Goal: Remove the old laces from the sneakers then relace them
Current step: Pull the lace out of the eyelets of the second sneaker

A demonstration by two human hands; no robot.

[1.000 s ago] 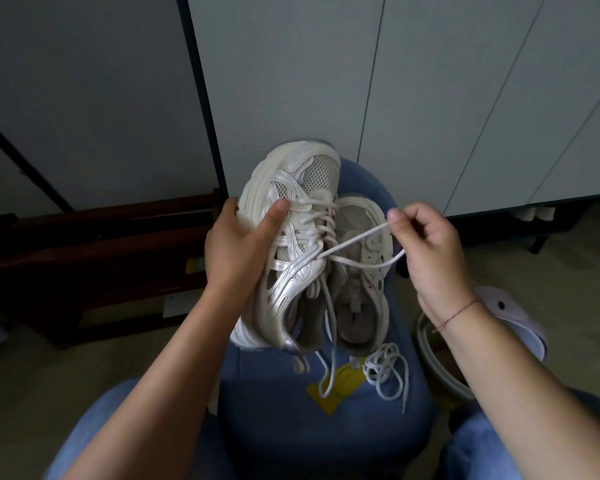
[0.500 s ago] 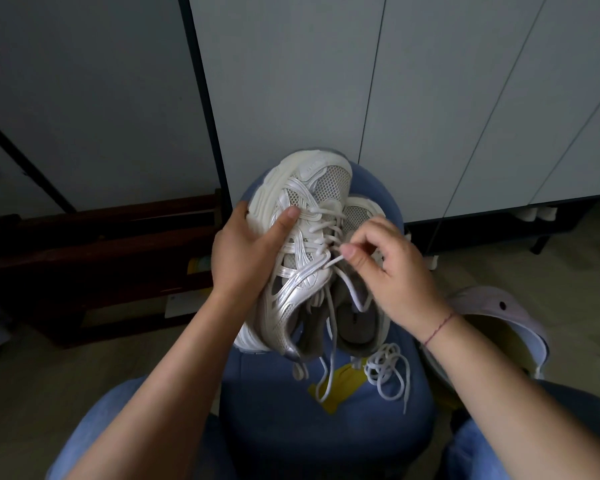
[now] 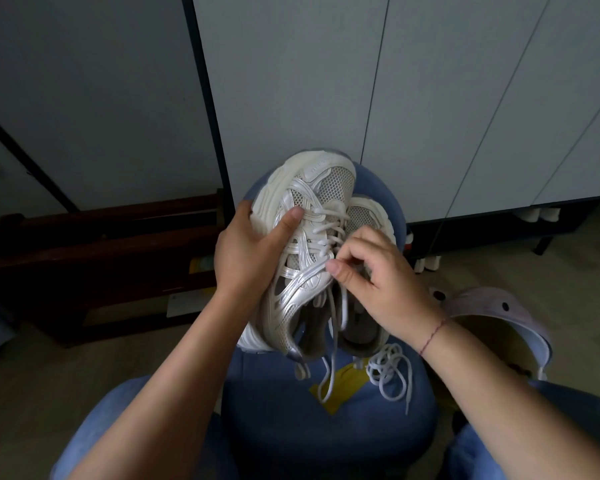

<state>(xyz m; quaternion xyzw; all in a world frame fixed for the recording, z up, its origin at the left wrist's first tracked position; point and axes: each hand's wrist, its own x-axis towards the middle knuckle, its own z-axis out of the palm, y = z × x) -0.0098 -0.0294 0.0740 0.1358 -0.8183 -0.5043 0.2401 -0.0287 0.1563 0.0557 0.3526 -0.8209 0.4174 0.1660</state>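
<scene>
Head view, largest first. Behind everything: grey cabinet doors (image 3: 291,98). Below, between the knees: blue padded seat (image 3: 326,438). Over it, toe pointing away from the body and tilted onto its side: raised sneaker (image 3: 309,209), leaning against the second sneaker (image 3: 371,216), flat on the seat just beside it to the right.

State of the hands: left hand (image 3: 243,258) clamped around the outer side of the raised sneaker, thumb pressed on the upper next to the eyelets. Next, right hand (image 3: 381,285), curled, thumb and forefinger pinching the lace (image 3: 333,320) at the middle eyelets, with free ends hanging down past the heel. On the seat near the heels: loose lace (image 3: 392,372) in a coil, beside a yellow tag (image 3: 340,389).

Handling, by judgement:
- Sneaker: light, stiff in the sole, yielding in the mesh upper. Hold by the sole edge and midfoot, not by the mesh.
- Lace: soft, limp, prone to twisting and snagging where rows cross. Take hold close to the eyelet or at the stiff tip. Pull straight through the eyelet, one row at a time.

Likely step: working the lace at a middle row. Out or in: cannot tell.
</scene>
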